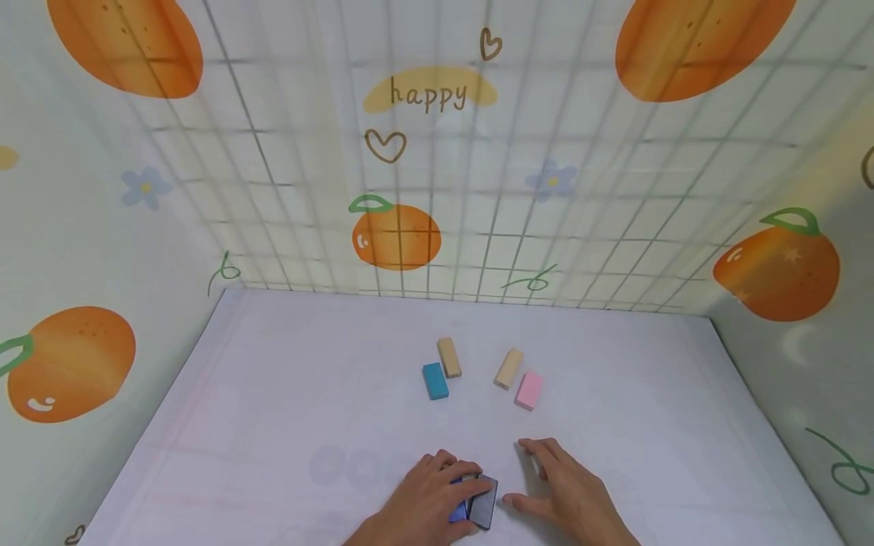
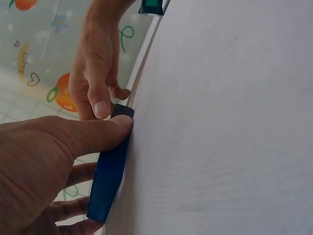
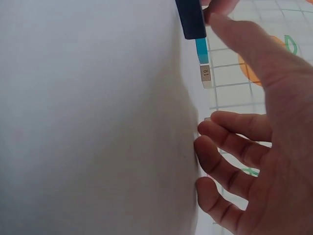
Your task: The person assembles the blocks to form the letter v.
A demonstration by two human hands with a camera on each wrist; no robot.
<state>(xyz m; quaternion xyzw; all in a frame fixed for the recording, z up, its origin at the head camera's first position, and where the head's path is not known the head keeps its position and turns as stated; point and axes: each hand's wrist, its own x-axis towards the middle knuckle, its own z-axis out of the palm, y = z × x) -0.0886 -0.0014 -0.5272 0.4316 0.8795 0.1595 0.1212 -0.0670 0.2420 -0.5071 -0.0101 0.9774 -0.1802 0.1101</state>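
My left hand holds a blue block and a dark grey block, which lie side by side on the white table. Its thumb is at their near side and its fingers reach over the top. Close up in the left wrist view, the thumb lies where the blue block meets the dark block. To the right of these blocks my right hand rests low over the table, fingers spread and slightly bent, nothing between them. Its thumb points at the dark block.
Farther back on the table lie a teal block beside a plain wooden block. To their right are another wooden block and a pink block. Fabric walls printed with oranges enclose the back and sides.
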